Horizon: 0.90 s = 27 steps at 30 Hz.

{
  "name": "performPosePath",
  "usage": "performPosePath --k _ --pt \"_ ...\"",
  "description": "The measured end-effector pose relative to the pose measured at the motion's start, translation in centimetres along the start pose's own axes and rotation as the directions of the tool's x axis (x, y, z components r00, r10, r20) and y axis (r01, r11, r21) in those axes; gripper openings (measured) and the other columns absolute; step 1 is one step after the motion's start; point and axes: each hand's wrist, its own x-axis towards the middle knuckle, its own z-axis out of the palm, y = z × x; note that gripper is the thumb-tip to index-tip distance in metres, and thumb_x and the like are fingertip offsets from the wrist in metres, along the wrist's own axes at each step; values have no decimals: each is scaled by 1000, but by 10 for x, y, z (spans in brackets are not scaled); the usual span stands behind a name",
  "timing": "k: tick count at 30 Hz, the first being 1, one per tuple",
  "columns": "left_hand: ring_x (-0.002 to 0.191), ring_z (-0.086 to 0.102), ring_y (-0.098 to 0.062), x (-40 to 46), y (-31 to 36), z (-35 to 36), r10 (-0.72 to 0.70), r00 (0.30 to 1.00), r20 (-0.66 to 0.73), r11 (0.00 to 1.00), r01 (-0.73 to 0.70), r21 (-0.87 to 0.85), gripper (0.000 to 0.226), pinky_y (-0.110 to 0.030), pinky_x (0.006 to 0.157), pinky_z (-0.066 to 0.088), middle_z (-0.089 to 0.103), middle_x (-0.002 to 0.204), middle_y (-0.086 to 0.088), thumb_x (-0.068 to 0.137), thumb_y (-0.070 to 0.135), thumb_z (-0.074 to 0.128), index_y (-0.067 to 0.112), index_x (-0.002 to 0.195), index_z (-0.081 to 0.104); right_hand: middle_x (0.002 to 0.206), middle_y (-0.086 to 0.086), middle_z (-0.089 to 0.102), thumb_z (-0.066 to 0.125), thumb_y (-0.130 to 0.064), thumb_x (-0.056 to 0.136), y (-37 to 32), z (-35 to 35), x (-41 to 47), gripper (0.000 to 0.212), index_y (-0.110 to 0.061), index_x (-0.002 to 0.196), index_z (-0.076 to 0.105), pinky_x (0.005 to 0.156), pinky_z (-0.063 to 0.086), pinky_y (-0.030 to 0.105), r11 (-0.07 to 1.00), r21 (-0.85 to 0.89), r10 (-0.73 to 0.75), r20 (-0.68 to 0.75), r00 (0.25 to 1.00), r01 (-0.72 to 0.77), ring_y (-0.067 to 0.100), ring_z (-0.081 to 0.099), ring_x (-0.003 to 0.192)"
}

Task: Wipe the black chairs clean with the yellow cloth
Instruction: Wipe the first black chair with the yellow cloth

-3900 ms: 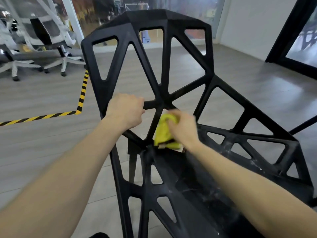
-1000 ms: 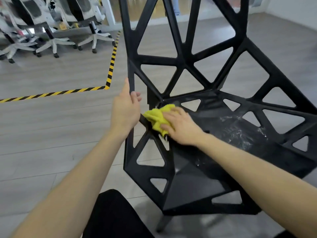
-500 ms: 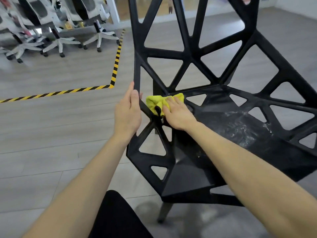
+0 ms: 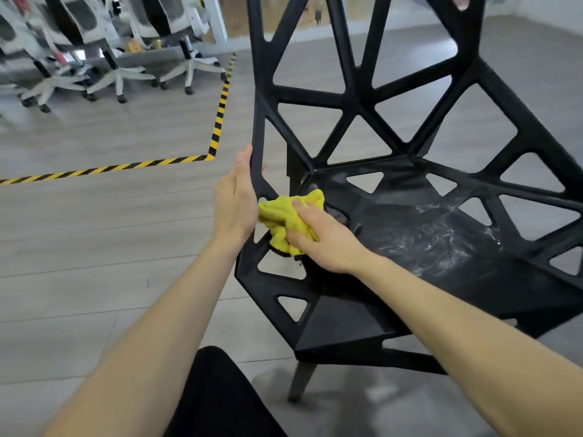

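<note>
Upright black chair (image 4: pixel 362 99), backrest far

Grey wood-plank floor (image 4: pixel 94 247) with yellow-and-black striped hazard tape (image 4: pixel 217 121); white wheeled office chairs (image 4: pixel 120 42) clustered in the upper left.

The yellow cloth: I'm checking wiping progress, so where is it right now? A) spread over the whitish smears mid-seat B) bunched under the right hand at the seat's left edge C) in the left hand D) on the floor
B: the yellow cloth sits bunched under the right hand at the black chair's left seat edge.
</note>
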Motion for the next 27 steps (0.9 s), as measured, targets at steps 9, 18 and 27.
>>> performPosePath --k 9,18,27 --pt "131 61 -1 -49 -14 -17 36 999 -41 999 -34 31 63 -37 118 46 72 134 19 110 62 18 40 137 70 134 -4 68 62 -20 100 -54 -36 47 56 -43 149 50 107 50 40 951 282 -17 -371 929 130 22 63 123" --pt "111 71 -14 -53 -13 -14 120 982 -143 978 -92 188 73 -42 102 53 78 117 12 109 64 14 33 126 78 147 3 63 48 -2 98 7 -42 27 58 -30 147 64 113 42 27 993 -111 30 -83 996 -39 25 59 135" --pt "110 71 -7 -47 -11 -14 14 993 -117 996 -4 87 72 -46 106 55 80 114 10 111 60 14 33 134 76 146 4 63 49 -5 99 17 -53 6 58 -31 149 61 113 44 33 966 -245 88 14 996 -82 30 57 136"
